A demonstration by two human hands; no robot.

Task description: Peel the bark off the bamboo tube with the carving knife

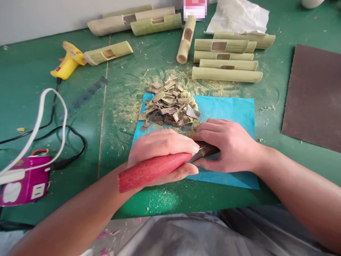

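Observation:
My left hand (162, 145) is closed around a red handle (151, 174), whose short metal part points right. My right hand (226, 144) grips a dark brown piece (209, 150), which meets the metal part between both hands; the exact contact is hidden by my fingers. Both hands are over a blue sheet (226, 110) near the table's front edge. Just beyond them lies a pile of small brown and grey scraps (170, 105), with yellowish dust around it.
Cut bamboo tubes (223, 73) lie at the back. A yellow glue gun (69, 62), a metal ruler (86, 96), black and white cables and a purple power block (25, 179) are at left. A dark brown sheet (314, 96) lies at right, white crumpled paper (238, 17) behind.

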